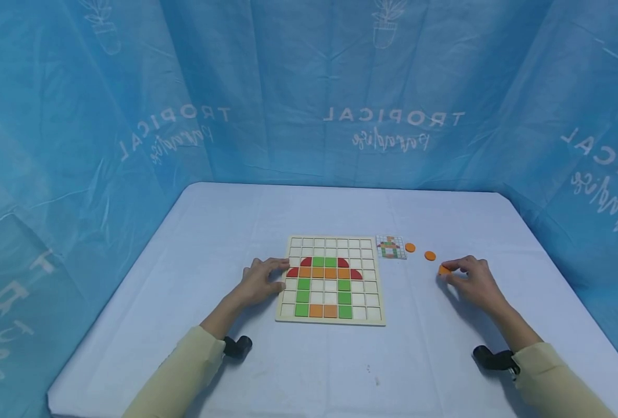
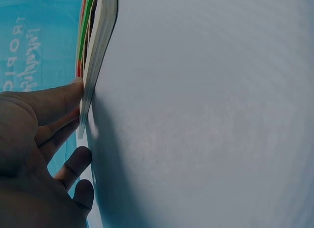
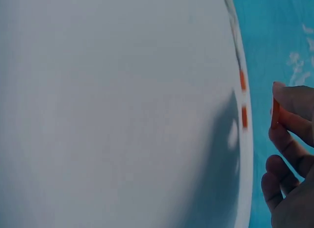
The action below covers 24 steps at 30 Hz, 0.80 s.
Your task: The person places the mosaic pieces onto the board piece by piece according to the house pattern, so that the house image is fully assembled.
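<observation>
My left hand touches the left edge of a wooden grid board, its fingers fairly straight. The left wrist view shows the thumb and fingers against the rim of the board. Red, orange and green tiles form a mushroom-like picture on the grid. Right of the board, my right hand pinches an orange disc between thumb and fingers. In the right wrist view that disc appears edge-on, held above the table. Two more orange discs lie on the cloth just beyond that hand.
A small pattern card lies beside the board's upper right corner and shows a similar coloured grid. White cloth covers the table. Blue printed curtains hang behind it and at both sides.
</observation>
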Each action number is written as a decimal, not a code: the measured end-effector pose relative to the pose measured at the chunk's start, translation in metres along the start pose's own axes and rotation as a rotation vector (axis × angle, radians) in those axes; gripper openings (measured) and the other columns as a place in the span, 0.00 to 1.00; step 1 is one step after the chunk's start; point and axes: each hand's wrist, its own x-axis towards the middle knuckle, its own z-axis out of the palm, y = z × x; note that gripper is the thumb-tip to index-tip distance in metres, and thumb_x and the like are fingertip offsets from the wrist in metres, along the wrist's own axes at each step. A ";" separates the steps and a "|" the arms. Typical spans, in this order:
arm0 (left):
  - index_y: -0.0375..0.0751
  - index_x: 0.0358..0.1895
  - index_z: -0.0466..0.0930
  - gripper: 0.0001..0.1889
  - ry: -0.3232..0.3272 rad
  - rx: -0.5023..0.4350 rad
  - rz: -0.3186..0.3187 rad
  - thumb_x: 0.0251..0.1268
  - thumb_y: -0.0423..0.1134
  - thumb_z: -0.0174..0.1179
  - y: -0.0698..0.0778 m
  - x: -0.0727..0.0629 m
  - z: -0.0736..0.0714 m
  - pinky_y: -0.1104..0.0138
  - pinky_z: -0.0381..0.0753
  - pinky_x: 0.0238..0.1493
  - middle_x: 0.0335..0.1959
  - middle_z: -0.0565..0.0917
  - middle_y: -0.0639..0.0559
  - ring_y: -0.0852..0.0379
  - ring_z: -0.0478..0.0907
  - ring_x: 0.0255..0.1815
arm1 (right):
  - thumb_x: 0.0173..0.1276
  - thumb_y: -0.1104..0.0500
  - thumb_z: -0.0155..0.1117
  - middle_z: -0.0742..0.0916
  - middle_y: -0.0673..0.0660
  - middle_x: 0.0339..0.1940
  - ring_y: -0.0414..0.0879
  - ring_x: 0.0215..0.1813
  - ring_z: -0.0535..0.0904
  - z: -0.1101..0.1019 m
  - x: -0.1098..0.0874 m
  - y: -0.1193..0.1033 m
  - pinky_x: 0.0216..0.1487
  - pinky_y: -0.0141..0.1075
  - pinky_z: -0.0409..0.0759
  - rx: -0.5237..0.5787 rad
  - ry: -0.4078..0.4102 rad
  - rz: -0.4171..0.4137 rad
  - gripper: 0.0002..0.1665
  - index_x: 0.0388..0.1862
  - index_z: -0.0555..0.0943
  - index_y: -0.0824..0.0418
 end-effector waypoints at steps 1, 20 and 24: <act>0.44 0.62 0.77 0.26 -0.002 0.001 -0.003 0.57 0.38 0.68 0.000 0.000 0.000 0.56 0.57 0.45 0.65 0.73 0.53 0.54 0.63 0.46 | 0.64 0.64 0.63 0.77 0.67 0.47 0.64 0.54 0.63 0.004 0.003 -0.008 0.46 0.54 0.67 0.015 -0.012 -0.002 0.17 0.50 0.81 0.71; 0.44 0.62 0.77 0.26 0.000 -0.003 0.005 0.58 0.37 0.68 -0.002 0.001 0.001 0.55 0.57 0.47 0.65 0.73 0.53 0.53 0.63 0.47 | 0.63 0.58 0.68 0.81 0.56 0.45 0.54 0.51 0.69 0.099 0.063 -0.150 0.49 0.49 0.69 0.163 -0.110 -0.173 0.16 0.49 0.85 0.61; 0.44 0.61 0.77 0.26 0.001 -0.002 0.010 0.57 0.37 0.68 -0.002 0.001 0.001 0.55 0.57 0.48 0.65 0.73 0.53 0.53 0.63 0.47 | 0.64 0.57 0.67 0.81 0.56 0.44 0.53 0.49 0.68 0.113 0.075 -0.162 0.48 0.48 0.69 0.146 -0.138 -0.200 0.15 0.49 0.85 0.60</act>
